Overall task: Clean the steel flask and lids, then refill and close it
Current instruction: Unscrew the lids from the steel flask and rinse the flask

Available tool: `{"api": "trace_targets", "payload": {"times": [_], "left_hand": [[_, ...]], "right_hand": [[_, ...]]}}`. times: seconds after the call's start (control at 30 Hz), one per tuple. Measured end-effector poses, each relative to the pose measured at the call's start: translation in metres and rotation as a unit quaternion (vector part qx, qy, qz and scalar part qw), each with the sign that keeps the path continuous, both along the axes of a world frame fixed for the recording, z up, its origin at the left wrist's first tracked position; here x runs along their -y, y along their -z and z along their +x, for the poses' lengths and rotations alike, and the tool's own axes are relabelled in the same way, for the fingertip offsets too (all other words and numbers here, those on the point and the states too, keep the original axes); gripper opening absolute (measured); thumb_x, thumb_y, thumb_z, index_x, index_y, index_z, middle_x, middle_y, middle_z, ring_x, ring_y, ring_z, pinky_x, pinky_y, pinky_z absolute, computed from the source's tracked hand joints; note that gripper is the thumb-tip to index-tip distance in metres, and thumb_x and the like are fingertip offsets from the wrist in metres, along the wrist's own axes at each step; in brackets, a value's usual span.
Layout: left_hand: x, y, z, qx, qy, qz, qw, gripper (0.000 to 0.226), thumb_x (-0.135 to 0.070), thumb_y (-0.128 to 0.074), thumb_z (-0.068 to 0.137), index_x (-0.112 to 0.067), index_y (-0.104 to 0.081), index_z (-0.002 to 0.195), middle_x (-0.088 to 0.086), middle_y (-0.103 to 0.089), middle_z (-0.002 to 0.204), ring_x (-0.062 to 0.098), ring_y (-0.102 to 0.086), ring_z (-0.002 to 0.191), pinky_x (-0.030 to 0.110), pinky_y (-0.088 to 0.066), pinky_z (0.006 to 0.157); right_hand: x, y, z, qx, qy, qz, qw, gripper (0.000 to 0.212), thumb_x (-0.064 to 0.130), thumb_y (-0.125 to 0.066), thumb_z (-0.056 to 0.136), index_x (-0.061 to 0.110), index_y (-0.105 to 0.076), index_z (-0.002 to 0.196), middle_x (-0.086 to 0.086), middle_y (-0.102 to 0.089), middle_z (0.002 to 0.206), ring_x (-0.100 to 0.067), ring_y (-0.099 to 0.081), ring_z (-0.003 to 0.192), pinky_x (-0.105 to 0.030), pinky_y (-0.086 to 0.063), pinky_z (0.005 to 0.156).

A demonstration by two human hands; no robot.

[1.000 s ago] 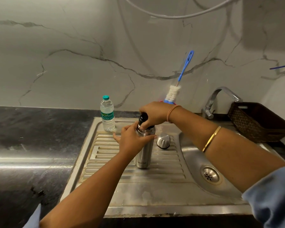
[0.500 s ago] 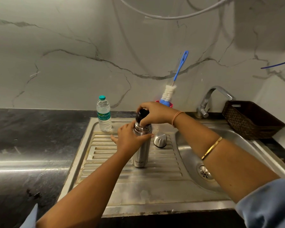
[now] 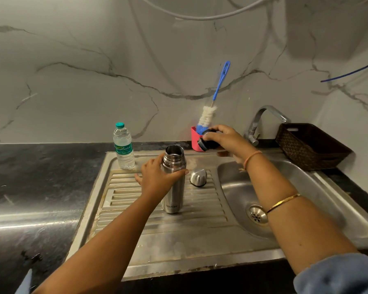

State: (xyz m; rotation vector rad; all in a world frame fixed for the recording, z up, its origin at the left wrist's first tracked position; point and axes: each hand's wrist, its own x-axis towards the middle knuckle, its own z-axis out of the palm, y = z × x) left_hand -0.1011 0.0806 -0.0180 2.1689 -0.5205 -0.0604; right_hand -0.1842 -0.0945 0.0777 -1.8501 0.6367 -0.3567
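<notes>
The left hand point(image 3: 155, 179) wraps its fingers round the open steel flask point(image 3: 174, 194), upright on the drainboard point(image 3: 202, 209); the right hand point(image 3: 225, 139) — fingers curled — grips the black inner lid point(image 3: 207, 143), clear of the flask

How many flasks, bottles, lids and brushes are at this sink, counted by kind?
Flasks: 1, cylindrical steel flask
Bottles: 1, clear plastic water bottle
Lids: 2, round black stopper lid, domed steel cap lid
Brushes: 1, blue-handled white bottle brush
Total: 5
</notes>
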Motion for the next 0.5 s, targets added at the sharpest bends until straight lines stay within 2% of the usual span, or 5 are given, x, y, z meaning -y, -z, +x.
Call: {"api": "trace_targets", "payload": {"times": [0.07, 0.13, 0.2, 0.37, 0.5], "left_hand": [[0.0, 0.002, -0.001, 0.004, -0.003, -0.008, 1.0, 0.08, -0.065, -0.072, 0.064, -0.034, -0.047, 0.133, -0.001, -0.05, 0.137, 0.024, -0.034, 0.132, 0.063, -0.017, 0.109], [0.001, 0.004, -0.001, 0.007, -0.005, -0.015, 1.0, 0.079, -0.065, -0.073, 0.063, -0.034, -0.047, 0.132, -0.001, -0.05, 0.136, 0.024, -0.034, 0.132, 0.062, -0.017, 0.109], [0.001, 0.004, -0.001, 0.009, -0.006, -0.02, 1.0, 0.079, -0.064, -0.073, 0.064, -0.033, -0.047, 0.133, -0.001, -0.05, 0.137, 0.024, -0.034, 0.132, 0.061, -0.017, 0.11], [0.002, 0.005, -0.001, 0.005, -0.002, -0.018, 1.0, 0.084, -0.063, -0.073, 0.065, -0.03, -0.044, 0.137, 0.0, -0.047, 0.139, 0.025, -0.031, 0.134, 0.058, -0.018, 0.111], [0.0, 0.007, -0.001, 0.009, 0.005, -0.023, 1.0, 0.084, -0.062, -0.073, 0.066, -0.03, -0.043, 0.138, 0.001, -0.048, 0.139, 0.025, -0.032, 0.134, 0.058, -0.021, 0.11]], "right_hand": [[0.015, 0.025, -0.012, -0.023, 0.03, 0.047, 0.998, 0.024, 0.029, -0.065, 0.081, 0.022, -0.059, 0.104, -0.004, -0.062, 0.099, -0.02, -0.057, 0.09, -0.03, -0.047, 0.067], [0.029, 0.062, -0.025, -0.126, 0.032, -0.078, 0.988, 0.023, 0.024, -0.069, 0.077, 0.021, -0.06, 0.098, -0.004, -0.064, 0.095, -0.02, -0.058, 0.086, -0.031, -0.05, 0.071], [0.035, 0.097, -0.037, -0.234, 0.027, -0.204, 0.95, 0.025, 0.022, -0.071, 0.07, 0.02, -0.061, 0.093, -0.007, -0.065, 0.099, -0.023, -0.059, 0.088, -0.032, -0.052, 0.076], [0.026, 0.136, -0.048, -0.209, 0.005, -0.18, 0.961, 0.045, 0.023, -0.073, 0.071, 0.016, -0.053, 0.11, -0.007, -0.059, 0.107, -0.024, -0.056, 0.094, -0.03, -0.046, 0.074], [0.012, 0.147, -0.033, -0.197, -0.045, -0.202, 0.958, 0.044, 0.026, -0.073, 0.071, 0.015, -0.053, 0.108, -0.005, -0.059, 0.108, -0.022, -0.055, 0.095, -0.03, -0.047, 0.077]]}}
